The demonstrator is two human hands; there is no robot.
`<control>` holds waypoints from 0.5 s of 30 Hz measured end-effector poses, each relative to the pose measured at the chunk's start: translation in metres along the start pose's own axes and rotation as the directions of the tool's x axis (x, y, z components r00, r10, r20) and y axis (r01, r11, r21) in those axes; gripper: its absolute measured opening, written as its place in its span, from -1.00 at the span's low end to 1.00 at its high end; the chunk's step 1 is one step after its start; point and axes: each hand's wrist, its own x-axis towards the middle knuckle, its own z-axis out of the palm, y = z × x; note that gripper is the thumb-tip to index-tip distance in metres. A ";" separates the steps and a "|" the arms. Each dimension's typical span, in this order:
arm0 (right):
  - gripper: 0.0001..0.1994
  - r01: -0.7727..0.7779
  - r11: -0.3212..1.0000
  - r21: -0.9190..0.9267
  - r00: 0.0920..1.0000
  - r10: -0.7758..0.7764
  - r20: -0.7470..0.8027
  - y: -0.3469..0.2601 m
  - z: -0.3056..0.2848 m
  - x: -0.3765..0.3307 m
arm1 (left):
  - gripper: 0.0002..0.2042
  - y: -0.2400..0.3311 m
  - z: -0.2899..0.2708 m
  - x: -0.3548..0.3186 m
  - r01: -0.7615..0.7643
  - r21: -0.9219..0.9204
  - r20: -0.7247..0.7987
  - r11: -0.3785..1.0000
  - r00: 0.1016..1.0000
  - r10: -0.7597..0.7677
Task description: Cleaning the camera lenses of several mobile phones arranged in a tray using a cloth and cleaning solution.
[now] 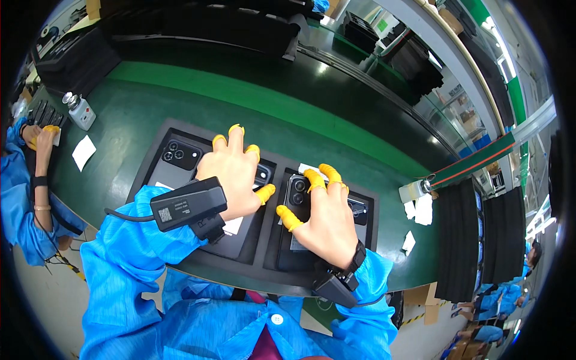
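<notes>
L hand is palm-down over the left half of a black foam tray, fingers spread well apart, yellow finger cots on the tips. Can't tell if the tips touch anything. Under/beside it: a dark smartphone w/ triple-lens camera block at far left of tray, + another camera block just right of the fingers, partly hidden.

R hand is over the right half, thumb apart from the other fingers, which sit close together. Thumb is by the left edge of a black smartphone, index by the right of its lenses; can't tell if they're clamped on it. White slip at that phone's far end, partly behind the fingertips. One more camera block shows right of this hand, same tray half.

Both wrists have black strapped units, L one w/ a cable. Tray lies on a green worktop, near edge. Far left: pump bottle, white wipe just nearer; co-worker's hands further left. Right: 2nd bottle, wipes beside it, then upright black foam stacks.
</notes>
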 end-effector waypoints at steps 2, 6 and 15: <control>-0.36 0.021 0.997 -0.070 1.000 -0.021 -0.003 0.011 0.005 0.003 | -0.48 -0.007 0.007 0.003 -0.035 0.020 -0.044 0.999 0.998 0.036; -0.46 0.074 0.993 -0.092 0.997 -0.074 0.007 0.019 0.008 0.006 | -0.55 -0.016 0.017 0.001 -0.080 0.028 -0.199 0.996 0.976 0.084; -0.71 0.157 0.986 0.059 0.961 -0.139 -0.237 0.037 0.014 0.019 | -0.69 -0.027 0.023 0.034 -0.205 -0.222 -0.406 0.953 0.908 0.100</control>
